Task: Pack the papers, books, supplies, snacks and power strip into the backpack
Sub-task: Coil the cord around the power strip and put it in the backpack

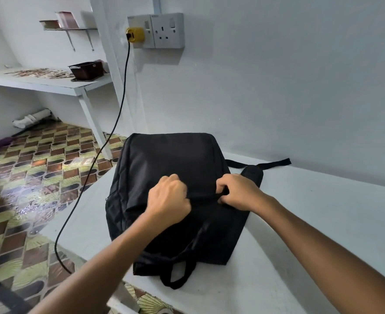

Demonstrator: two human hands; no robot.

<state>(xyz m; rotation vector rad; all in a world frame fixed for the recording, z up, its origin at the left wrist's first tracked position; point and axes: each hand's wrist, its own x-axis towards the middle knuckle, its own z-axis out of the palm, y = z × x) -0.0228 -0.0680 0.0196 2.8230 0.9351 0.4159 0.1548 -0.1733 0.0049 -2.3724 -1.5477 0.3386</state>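
The black backpack [175, 196] lay flat on the white bench [323, 223], its long axis running away from the person, carry handle nearest. Both hands sat on its upper face. The left hand [170, 198] was curled tight on the fabric; the right hand [239, 192] pinched a dark fold or zip pull (too small to tell). The seam ran between them, equally near either grip.

Showing no readable text, label, brand or number anywhere. Appearing plain and unmarked: the black backpack [175, 177]. Blurring beyond reading: faint marks on the wall socket [167, 30] at twelve o'clock.
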